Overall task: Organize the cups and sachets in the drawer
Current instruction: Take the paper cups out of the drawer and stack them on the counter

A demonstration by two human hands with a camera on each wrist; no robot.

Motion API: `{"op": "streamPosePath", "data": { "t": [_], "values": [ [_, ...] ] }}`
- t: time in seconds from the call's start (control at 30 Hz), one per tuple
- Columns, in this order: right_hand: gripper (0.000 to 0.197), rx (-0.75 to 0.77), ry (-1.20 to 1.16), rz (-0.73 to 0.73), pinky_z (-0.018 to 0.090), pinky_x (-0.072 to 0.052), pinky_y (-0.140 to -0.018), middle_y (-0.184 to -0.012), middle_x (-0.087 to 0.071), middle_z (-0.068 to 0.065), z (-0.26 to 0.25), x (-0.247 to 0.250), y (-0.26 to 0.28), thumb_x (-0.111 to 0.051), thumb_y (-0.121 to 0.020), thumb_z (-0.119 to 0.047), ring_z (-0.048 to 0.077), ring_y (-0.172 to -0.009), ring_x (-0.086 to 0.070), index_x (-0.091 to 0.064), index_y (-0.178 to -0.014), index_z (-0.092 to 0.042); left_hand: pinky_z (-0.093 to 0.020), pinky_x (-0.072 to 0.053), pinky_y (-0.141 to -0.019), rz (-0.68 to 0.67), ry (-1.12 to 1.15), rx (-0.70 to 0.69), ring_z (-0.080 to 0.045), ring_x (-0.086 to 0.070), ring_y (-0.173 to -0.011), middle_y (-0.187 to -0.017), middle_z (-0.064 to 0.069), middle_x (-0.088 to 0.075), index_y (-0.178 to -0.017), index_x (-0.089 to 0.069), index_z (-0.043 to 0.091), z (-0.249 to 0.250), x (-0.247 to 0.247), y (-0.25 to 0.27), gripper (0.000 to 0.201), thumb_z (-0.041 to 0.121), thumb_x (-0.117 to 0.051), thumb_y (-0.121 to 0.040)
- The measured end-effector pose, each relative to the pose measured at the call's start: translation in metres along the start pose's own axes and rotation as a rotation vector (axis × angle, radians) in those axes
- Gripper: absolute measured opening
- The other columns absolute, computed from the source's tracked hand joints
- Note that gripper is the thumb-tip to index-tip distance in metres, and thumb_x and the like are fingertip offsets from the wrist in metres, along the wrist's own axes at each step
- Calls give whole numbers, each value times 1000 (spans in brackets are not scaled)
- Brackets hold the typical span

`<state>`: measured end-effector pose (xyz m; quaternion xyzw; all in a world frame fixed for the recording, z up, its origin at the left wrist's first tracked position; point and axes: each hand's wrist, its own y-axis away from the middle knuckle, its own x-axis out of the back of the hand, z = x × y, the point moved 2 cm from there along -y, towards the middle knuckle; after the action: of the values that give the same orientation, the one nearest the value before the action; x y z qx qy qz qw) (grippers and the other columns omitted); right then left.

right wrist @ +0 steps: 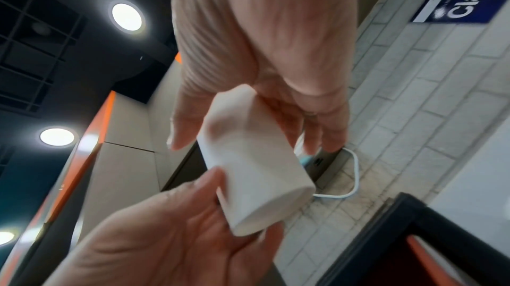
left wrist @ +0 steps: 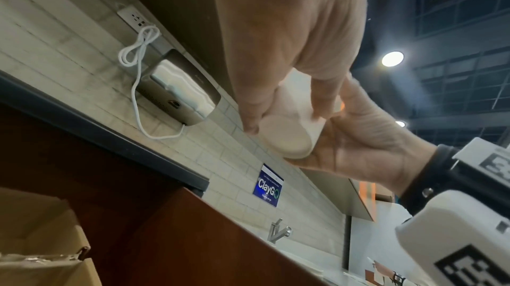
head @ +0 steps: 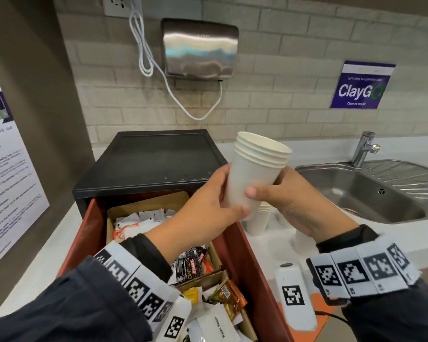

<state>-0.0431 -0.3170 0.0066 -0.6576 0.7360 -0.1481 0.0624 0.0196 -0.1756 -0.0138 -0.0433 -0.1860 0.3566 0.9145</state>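
A nested stack of several white paper cups (head: 256, 174) is held upright in the air above the drawer's far right corner. My left hand (head: 223, 196) grips its lower left side, thumb in front. My right hand (head: 269, 191) grips the right side, its thumb across the front. In the left wrist view the cup base (left wrist: 284, 138) sits between both hands; the right wrist view shows the stack (right wrist: 248, 159) the same way. Below, the open red-brown drawer (head: 260, 275) has cardboard dividers with white sachets (head: 143, 218), a black sachet (head: 190, 265) and a brown one (head: 230, 299). Another cup stack (head: 258, 222) stands on the counter.
A black cabinet top (head: 153, 159) sits above the drawer. To the right lie a steel sink (head: 356, 193) and a tap (head: 363, 149). A hand dryer (head: 200, 48) with a white cable hangs on the tiled wall. A white counter (head: 47, 255) flanks the drawer on the left.
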Motion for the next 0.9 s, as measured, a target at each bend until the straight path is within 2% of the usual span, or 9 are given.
{"op": "streamPosePath", "data": {
  "t": [0.1, 0.23, 0.33, 0.43, 0.5, 0.57, 0.67, 0.8, 0.9],
  "values": [
    [69, -16, 59, 104, 34, -54, -86, -112, -68, 6, 18, 20, 10, -79, -56, -25, 22, -105, -64, -58, -122, -15, -27, -33, -109, -62, -83, 23, -3, -39, -132, -144, 11, -41, -144, -29, 29, -8, -4, 0, 69, 9, -60, -86],
    [82, -138, 125, 409, 46, -51, -92, -114, -66, 1, 80, 51, 24, -80, -48, -33, 22, -107, -61, -53, -124, -21, -21, -44, -89, 104, -95, 140, -6, -49, -121, -134, 10, -49, -128, -45, 32, -24, 14, 2, 49, 7, -58, -89],
    [76, -231, 168, 582, 40, -52, -87, -114, -63, 1, 130, 58, 38, -83, -53, -21, 21, -107, -59, -50, -122, -22, -21, -48, -80, 231, -34, 245, -5, -57, -103, -122, 9, -56, -113, -52, 33, -37, 29, 5, 37, 7, -58, -89],
    [66, -311, 201, 610, 28, -46, -85, -118, -58, 3, 169, 54, 51, -78, -65, 1, 19, -107, -55, -47, -120, -18, -21, -48, -77, 318, -9, 314, -4, -56, -98, -113, 7, -57, -113, -53, 27, -45, 39, 7, 33, 4, -57, -89],
    [71, -429, 266, 618, 34, -44, -93, -124, -52, 4, 187, 49, 57, -79, -66, -4, 17, -109, -48, -41, -126, -13, -26, -48, -82, 349, 3, 353, -9, -55, -103, -109, 8, -57, -114, -54, 25, -48, 43, 9, 33, 4, -57, -89],
    [70, -459, 293, 626, 43, -45, -96, -120, -52, 2, 195, 48, 58, -81, -66, -9, 16, -107, -48, -41, -123, -17, -31, -47, -87, 368, 16, 384, -13, -55, -106, -108, 7, -57, -113, -55, 25, -50, 48, 11, 32, 4, -58, -89],
    [65, -454, 272, 633, 48, -50, -90, -112, -58, 2, 193, 46, 56, -80, -64, -8, 21, -102, -57, -42, -115, -23, -32, -47, -87, 396, 21, 418, -15, -55, -106, -108, 4, -57, -115, -56, 22, -52, 56, 13, 31, 4, -57, -90],
    [73, -439, 313, 648, 47, -55, -81, -109, -60, 4, 192, 41, 53, -81, -56, -17, 22, -95, -61, -44, -118, -19, -30, -46, -83, 434, 58, 449, -16, -56, -104, -108, 0, -57, -119, -55, 18, -55, 64, 16, 33, 2, -55, -90],
    [66, -442, 328, 684, 46, -55, -79, -108, -61, 7, 191, 39, 51, -80, -62, -6, 23, -91, -62, -45, -118, -16, -32, -46, -89, 463, 70, 478, -15, -56, -99, -111, -2, -57, -119, -56, 18, -61, 72, 18, 31, 4, -55, -91]
  ]
}}
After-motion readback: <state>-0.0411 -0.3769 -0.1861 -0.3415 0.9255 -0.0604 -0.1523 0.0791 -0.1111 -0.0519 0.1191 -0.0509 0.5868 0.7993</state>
